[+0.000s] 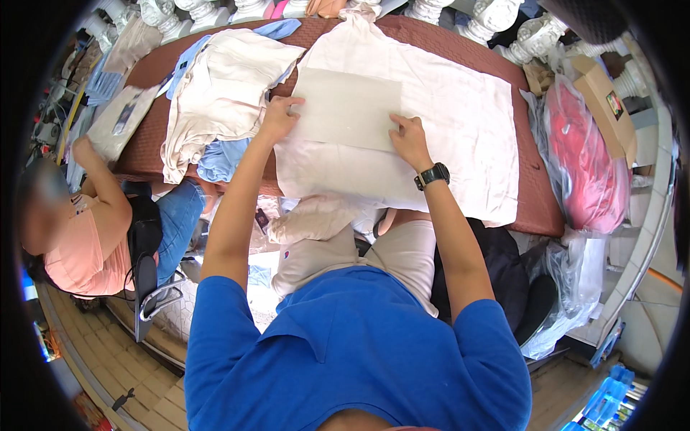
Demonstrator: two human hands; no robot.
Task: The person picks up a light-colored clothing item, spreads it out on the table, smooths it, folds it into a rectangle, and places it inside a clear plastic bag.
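A pale, off-white garment (pixel 460 144) lies spread out on the table in front of me, its near edge hanging toward my lap. On it rests a thin greyish rectangular sheet (pixel 348 108), flat and slightly see-through. My left hand (pixel 279 118) holds the sheet's left edge between thumb and fingers. At the opposite edge, my right hand (pixel 412 141) grips the sheet with thumb and forefinger, the other fingers curled. A black watch (pixel 433 176) is on my right wrist.
Cream clothes (pixel 223 86) with light blue pieces lie left on the brown-covered table (pixel 539 172). A seated person (pixel 93 237) at the left handles a flat packaged garment (pixel 123 122). Bagged red items (pixel 586 158) and a cardboard box (pixel 607 108) stand right. White balusters (pixel 489 18) line the far side.
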